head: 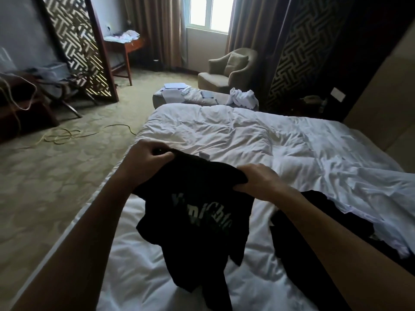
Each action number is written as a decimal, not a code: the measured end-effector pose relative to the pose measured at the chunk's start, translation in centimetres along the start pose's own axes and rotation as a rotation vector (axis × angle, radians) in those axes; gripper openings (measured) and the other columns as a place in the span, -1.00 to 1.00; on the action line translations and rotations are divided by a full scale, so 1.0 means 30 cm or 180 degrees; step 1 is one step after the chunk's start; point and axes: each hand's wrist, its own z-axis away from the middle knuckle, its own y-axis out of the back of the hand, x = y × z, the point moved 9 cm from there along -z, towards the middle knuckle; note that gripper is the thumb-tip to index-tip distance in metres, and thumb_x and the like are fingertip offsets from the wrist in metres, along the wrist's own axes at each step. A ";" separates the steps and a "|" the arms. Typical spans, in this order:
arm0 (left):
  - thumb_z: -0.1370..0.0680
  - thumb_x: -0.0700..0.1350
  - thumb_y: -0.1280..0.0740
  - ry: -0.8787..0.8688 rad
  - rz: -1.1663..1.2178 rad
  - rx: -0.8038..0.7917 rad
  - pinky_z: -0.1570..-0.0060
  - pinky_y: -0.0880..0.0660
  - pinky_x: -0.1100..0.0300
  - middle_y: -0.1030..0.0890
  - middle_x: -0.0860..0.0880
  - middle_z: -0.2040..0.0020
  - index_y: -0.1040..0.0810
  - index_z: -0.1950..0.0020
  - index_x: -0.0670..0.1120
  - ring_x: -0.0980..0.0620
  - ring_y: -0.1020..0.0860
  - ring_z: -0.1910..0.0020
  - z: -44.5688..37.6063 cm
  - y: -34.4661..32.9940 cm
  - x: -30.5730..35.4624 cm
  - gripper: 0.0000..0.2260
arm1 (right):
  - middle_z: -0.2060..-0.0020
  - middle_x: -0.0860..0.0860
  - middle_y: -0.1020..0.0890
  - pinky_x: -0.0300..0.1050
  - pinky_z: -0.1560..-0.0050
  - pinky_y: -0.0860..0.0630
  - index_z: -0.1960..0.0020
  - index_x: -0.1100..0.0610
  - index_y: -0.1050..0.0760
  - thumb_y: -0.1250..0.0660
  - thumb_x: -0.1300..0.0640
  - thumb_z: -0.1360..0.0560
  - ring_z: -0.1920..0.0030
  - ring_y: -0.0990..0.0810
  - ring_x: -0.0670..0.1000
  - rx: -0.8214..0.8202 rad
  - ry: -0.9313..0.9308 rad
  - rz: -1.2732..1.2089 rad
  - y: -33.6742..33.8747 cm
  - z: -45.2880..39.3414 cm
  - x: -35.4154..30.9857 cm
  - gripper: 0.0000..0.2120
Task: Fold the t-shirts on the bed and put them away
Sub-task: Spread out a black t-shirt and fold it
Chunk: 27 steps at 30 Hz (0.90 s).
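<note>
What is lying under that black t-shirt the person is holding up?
Under the black t-shirt, gripped by the left hand and right hand, is rumpled white bedding. Another dark garment lies beside it. Whatever sits directly beneath the hanging cloth is hidden.

Both forearms are bare from the lower edge of the view up to the wrists; no sleeve reaches into sight. The left hand [147, 157] and the right hand [258, 179] are bare too, with short, plain fingernails.
</note>
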 end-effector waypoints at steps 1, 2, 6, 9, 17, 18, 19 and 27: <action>-0.24 0.20 -0.28 0.0095 -0.0049 0.0017 0.18 -0.42 0.30 -0.68 0.05 0.27 -0.67 0.25 0.07 0.17 -0.55 0.26 0.009 0.017 -0.028 -0.71 | -0.06 0.09 -0.60 -0.08 0.04 -0.40 -0.06 0.09 -0.55 -0.45 -0.03 -0.46 -0.14 -0.54 0.14 0.0055 0.0055 0.0054 0.019 -0.012 -0.005 -0.73; -0.26 0.17 -0.30 0.0194 -0.0083 0.0001 0.16 -0.43 0.28 -0.68 0.05 0.25 -0.66 0.22 0.10 0.15 -0.57 0.24 0.018 0.025 -0.049 -0.75 | -0.08 0.11 -0.54 -0.07 -0.02 -0.41 -0.06 0.08 -0.55 -0.46 -0.04 -0.44 -0.17 -0.48 0.14 0.0120 0.0076 0.0071 0.034 -0.025 -0.001 -0.72; -0.31 0.00 -0.31 0.0436 -0.0157 -0.0260 0.09 -0.43 0.34 -0.69 0.04 0.03 -0.66 -0.10 0.03 0.19 -0.59 0.12 0.059 0.043 -0.105 -0.62 | 0.03 0.10 -0.45 -0.07 0.00 -0.40 0.11 0.12 -0.46 -0.51 0.07 -0.42 -0.03 -0.44 0.09 0.0197 0.0215 -0.0589 0.078 -0.055 -0.015 -0.76; -0.28 0.03 -0.35 0.0636 -0.0190 -0.0425 0.05 -0.52 0.20 -0.72 -0.01 0.09 -0.70 0.03 -0.01 0.05 -0.66 0.10 0.079 0.064 -0.139 -0.68 | 0.18 0.07 -0.53 -0.08 0.15 -0.39 0.08 0.16 -0.43 -0.46 0.18 -0.46 0.14 -0.50 0.04 0.0173 0.0488 -0.0803 0.107 -0.071 -0.059 -0.80; -0.12 0.11 -0.62 0.0661 0.1092 -0.0715 0.27 -0.54 0.33 -0.72 -0.08 0.12 -0.72 0.06 -0.06 0.03 -0.68 0.19 0.146 0.140 -0.077 -0.53 | 0.27 -0.03 -0.57 -0.36 0.24 -0.40 0.09 0.10 -0.54 -0.44 0.24 -0.50 0.28 -0.50 -0.16 -0.0147 0.0863 -0.1877 0.192 -0.069 -0.094 -0.91; -0.15 0.12 -0.60 0.0642 0.0960 -0.0787 0.24 -0.54 0.32 -0.72 -0.09 0.07 -0.71 0.02 -0.07 0.01 -0.68 0.14 0.149 0.156 -0.077 -0.53 | 0.28 -0.04 -0.56 -0.43 0.27 -0.38 0.08 0.15 -0.56 -0.44 0.25 -0.49 0.32 -0.49 -0.22 -0.0100 0.0891 -0.1898 0.212 -0.068 -0.094 -0.93; -0.19 0.12 -0.57 0.0630 0.0851 -0.0841 0.21 -0.54 0.31 -0.71 -0.10 0.04 -0.71 0.00 -0.06 -0.01 -0.69 0.10 0.150 0.169 -0.077 -0.55 | 0.28 -0.04 -0.56 -0.46 0.27 -0.38 0.06 0.18 -0.57 -0.44 0.25 -0.49 0.33 -0.48 -0.25 -0.0017 0.0918 -0.1833 0.231 -0.067 -0.096 -0.93; -0.34 0.02 -0.38 0.0203 0.0083 0.0425 0.09 -0.50 0.24 -0.71 0.12 0.18 -0.66 0.18 0.34 0.21 -0.63 0.21 0.145 0.271 -0.096 -0.81 | 0.07 -0.01 -0.55 -0.04 -0.01 -0.50 -0.11 0.00 -0.52 -0.50 -0.02 -0.44 0.07 -0.54 -0.02 0.0069 0.1478 -0.0663 0.165 -0.077 -0.177 -0.69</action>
